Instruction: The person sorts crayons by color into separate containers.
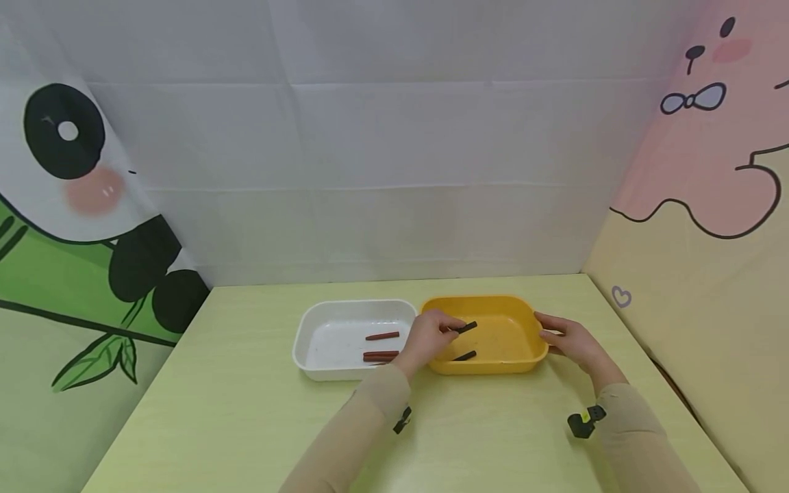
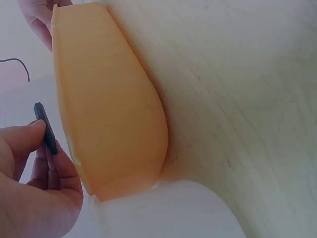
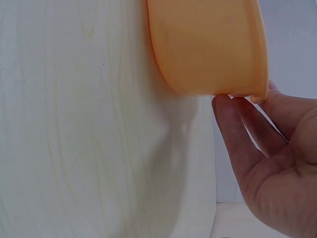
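Observation:
My left hand (image 1: 425,339) is over the left side of a yellow tray (image 1: 507,330). Between thumb and fingers it pinches a short, dark faceted stick (image 2: 45,128), whose kind I cannot tell. Another dark stick (image 1: 465,356) lies in that tray near its front wall. At the tray's right end, my right hand (image 1: 573,342) holds the rim, with fingers against the outer wall (image 3: 213,54) in the right wrist view. Several reddish-brown sticks (image 1: 382,336) lie in a white tray (image 1: 329,342) to the left, partly hidden behind my left hand and wrist.
Both trays stand side by side on a pale wood-grain table (image 1: 246,411). A white cloth wall (image 1: 382,150) rises behind it. Printed cartoon panels stand at the left and right sides.

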Motion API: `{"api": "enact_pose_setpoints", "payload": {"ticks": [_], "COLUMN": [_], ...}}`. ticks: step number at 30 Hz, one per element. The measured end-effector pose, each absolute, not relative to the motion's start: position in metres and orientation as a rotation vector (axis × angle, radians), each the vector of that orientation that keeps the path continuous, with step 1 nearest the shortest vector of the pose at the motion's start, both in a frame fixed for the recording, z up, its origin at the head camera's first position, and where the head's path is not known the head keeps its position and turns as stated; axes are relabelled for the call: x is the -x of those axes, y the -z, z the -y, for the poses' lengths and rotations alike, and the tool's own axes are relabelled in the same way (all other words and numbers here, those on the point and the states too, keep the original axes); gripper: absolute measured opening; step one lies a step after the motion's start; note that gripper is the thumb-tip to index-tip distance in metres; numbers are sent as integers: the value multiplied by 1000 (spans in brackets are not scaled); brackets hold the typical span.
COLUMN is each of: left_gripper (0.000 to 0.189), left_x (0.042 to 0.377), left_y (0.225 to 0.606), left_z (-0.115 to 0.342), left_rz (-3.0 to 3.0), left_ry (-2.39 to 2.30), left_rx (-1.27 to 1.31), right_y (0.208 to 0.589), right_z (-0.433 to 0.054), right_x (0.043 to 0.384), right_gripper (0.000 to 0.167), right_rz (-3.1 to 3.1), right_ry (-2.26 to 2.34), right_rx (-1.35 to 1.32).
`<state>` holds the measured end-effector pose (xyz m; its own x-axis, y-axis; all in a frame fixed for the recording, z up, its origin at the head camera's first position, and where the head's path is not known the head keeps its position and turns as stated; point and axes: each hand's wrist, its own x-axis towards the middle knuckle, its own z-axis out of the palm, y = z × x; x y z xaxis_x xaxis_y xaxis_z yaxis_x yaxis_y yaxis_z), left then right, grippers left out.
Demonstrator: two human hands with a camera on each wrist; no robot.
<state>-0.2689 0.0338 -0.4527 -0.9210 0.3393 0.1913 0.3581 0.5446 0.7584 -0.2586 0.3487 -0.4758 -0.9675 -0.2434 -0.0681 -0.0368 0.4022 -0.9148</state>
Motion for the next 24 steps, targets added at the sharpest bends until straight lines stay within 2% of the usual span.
{"api": "enact_pose_setpoints", "payload": {"ticks": [14,24], "left_gripper": [18,17], "left_x": [270,255], "left_y": [463,454], "left_z": [-31,-6], "left_rz": [2720,2638], "left_ry": [1302,1295], "left_rx": [640,697], "right_y": [476,475], "right_z": [-348,-348], "right_x": [260,260], "right_gripper": [52,52], "right_rz": [-2461,-2470], "right_ry": [1599,1584], "right_rx": [257,270]}}
